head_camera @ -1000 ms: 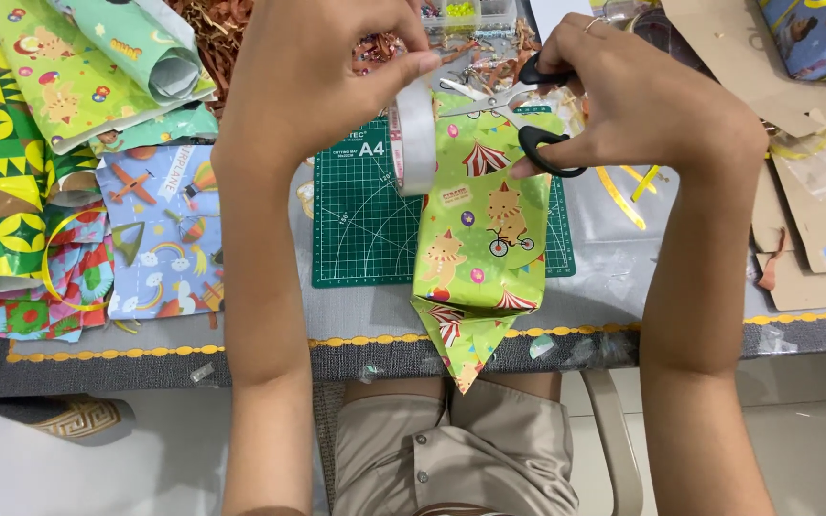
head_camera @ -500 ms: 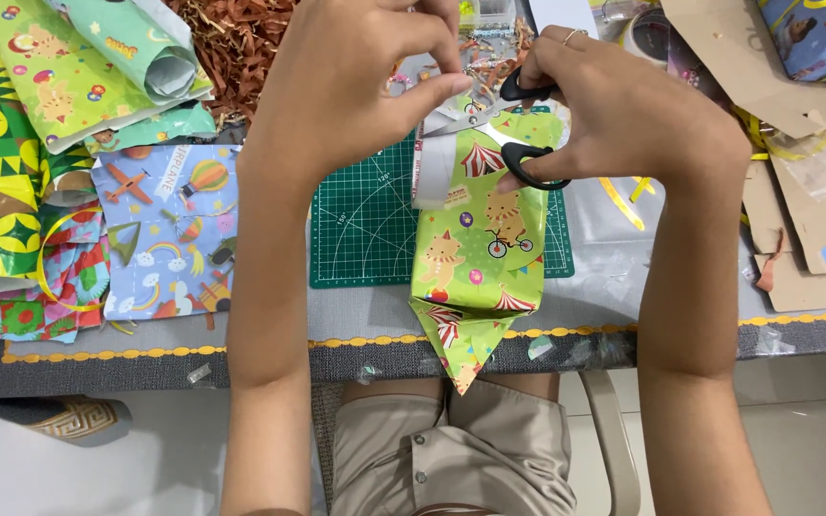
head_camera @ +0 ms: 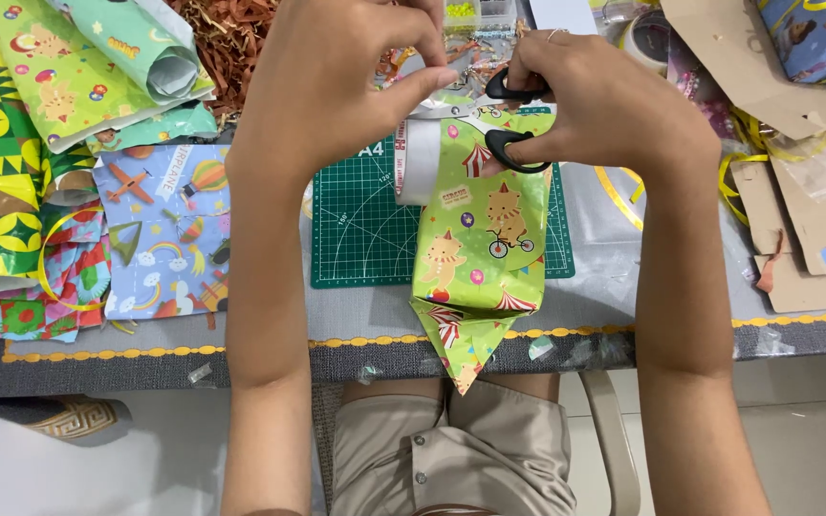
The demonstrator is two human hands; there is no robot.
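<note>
Left hand pinches clear tape taut off roll w/ right hand gripping black scissors across it — green-wrapped parcel lies below on counter.

A green-wrapped package printed with cats and striped circus tents lies just below the grip of both hands, its folded pointed end hanging over the worktop edge. Far right of the grip, at the top corner, sits a blue-wrapped package with yellow ribbon.
</note>
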